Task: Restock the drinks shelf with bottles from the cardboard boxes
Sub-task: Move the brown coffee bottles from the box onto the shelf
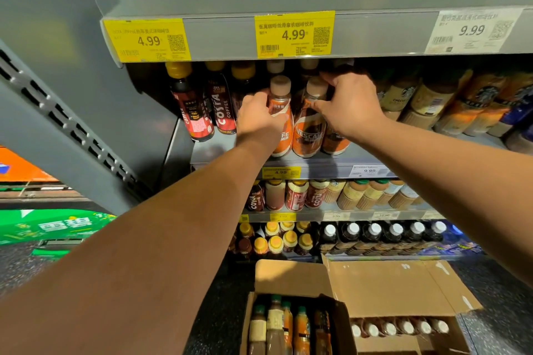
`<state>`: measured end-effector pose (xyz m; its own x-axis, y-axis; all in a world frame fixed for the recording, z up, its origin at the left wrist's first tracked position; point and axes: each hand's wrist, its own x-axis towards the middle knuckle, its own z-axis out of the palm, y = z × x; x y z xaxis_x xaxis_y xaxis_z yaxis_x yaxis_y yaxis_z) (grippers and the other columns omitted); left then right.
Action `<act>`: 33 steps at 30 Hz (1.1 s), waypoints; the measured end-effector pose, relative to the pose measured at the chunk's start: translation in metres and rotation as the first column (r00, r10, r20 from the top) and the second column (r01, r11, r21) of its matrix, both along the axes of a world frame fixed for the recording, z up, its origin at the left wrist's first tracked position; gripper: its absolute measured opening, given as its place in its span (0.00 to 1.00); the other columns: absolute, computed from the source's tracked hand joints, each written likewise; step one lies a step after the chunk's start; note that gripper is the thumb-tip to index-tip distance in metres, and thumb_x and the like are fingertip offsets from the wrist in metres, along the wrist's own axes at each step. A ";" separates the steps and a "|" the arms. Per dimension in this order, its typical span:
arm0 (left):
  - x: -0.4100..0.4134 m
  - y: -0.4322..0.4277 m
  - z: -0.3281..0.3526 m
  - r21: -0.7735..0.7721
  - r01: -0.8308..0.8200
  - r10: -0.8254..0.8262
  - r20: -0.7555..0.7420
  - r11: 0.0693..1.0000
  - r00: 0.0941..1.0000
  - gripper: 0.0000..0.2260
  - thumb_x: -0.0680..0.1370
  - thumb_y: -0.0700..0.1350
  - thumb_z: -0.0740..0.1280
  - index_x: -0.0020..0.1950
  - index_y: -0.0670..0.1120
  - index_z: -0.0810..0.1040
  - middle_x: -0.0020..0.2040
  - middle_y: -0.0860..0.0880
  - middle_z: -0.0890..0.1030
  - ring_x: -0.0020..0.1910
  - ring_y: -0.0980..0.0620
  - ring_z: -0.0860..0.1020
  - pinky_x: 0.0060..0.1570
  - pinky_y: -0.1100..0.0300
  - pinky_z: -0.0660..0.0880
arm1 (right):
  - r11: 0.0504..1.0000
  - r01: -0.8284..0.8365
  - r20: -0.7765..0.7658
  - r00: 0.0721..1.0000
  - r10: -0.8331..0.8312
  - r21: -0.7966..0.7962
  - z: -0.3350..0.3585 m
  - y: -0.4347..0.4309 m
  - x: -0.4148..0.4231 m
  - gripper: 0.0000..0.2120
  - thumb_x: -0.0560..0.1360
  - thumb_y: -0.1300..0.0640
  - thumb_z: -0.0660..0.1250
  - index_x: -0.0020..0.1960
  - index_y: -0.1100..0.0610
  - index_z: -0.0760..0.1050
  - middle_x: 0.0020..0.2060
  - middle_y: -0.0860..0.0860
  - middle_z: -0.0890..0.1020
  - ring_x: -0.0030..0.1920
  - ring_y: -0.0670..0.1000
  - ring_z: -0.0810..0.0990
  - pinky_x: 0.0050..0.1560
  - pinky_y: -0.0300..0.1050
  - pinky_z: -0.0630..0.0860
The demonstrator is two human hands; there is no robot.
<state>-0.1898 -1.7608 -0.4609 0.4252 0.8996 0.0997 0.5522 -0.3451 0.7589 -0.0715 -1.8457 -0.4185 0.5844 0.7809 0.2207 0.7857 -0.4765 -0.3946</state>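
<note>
2 orange Nescafe bottles are being set at the front of the middle shelf. The left hand is wrapped around the left bottle, fingers closed on its shoulder. The right hand is placed over the right bottle, with the thumb against the label and the fingers curled behind the neck; whether a further bottle is held behind it cannot be told.

Both bottles stand close to the shelf's front lip, touching each other, with more beige-capped bottles packed just behind. If either is pushed back too hard, the rear row could be knocked over; if released while tilted, a bottle could be tipped off the edge toward the open cardboard boxes on the floor below. The Costa bottles just to the left could be nudged by the left knuckles.

More stock is seen in the near box, so the restocking is judged unfinished.
</note>
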 end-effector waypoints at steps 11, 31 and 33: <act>-0.018 -0.036 0.007 0.118 0.034 -0.026 -0.069 0.992 0.997 0.19 0.75 0.44 0.66 0.66 0.46 0.70 0.59 0.44 0.72 0.56 0.43 0.74 0.55 0.51 0.72 | 0.990 -0.094 0.024 0.995 0.092 0.102 -0.012 -0.040 -0.009 0.16 0.73 0.60 0.65 0.61 0.61 0.74 0.56 0.59 0.74 0.56 0.59 0.74 0.49 0.44 0.67; 0.030 -0.234 -0.034 -0.031 0.302 -0.274 -0.517 0.953 0.811 0.05 0.74 0.47 0.64 0.42 0.46 0.74 0.39 0.47 0.75 0.42 0.44 0.74 0.37 0.60 0.66 | 0.846 -0.134 -0.097 0.990 0.098 -0.516 -0.081 -0.224 0.035 0.08 0.73 0.55 0.64 0.50 0.56 0.76 0.48 0.55 0.79 0.46 0.57 0.77 0.42 0.43 0.70; 0.041 -0.258 -0.049 -0.053 0.319 -0.295 -0.549 0.946 0.782 0.06 0.74 0.47 0.64 0.45 0.46 0.75 0.45 0.45 0.78 0.45 0.44 0.76 0.40 0.59 0.68 | 0.827 -0.155 -0.089 0.988 0.127 -0.540 -0.097 -0.250 0.044 0.11 0.74 0.54 0.64 0.55 0.56 0.76 0.50 0.57 0.78 0.50 0.58 0.77 0.43 0.43 0.69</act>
